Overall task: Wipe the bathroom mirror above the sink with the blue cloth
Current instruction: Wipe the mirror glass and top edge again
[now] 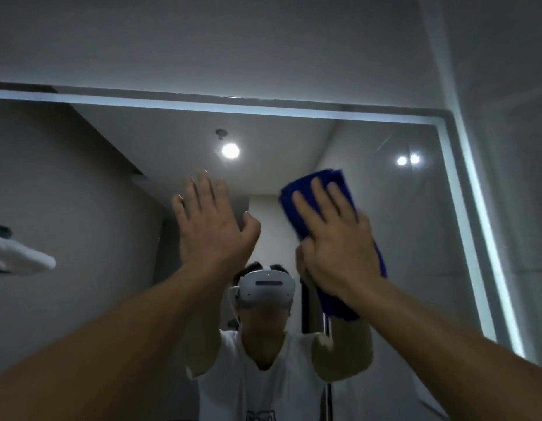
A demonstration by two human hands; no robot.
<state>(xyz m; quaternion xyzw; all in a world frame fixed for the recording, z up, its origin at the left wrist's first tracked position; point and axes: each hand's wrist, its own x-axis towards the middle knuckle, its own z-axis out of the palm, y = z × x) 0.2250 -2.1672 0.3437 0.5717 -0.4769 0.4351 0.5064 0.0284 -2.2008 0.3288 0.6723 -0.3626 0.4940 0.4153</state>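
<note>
Smudging is the nearest risk: the left hand is raised flat, fingers straight and close together, palm toward the mirror. Whether it touches the glass cannot be told, but a bare palm resting there would likely leave prints on the very surface being cleaned. The right hand lies spread on the folded cloth, fingers straight, pressing it against the glass right of centre, below the reflected lights; whether the thumb hooks the cloth's edge is unclear. Held by pressure alone, the cloth could slide out and drop if the push eases in mid-stroke. Its lower part hangs past the wrist, so it may drag and streak. The upper right corner beside the lit strip is a high reach and could well be skipped, and a faint streak shows there.
</note>
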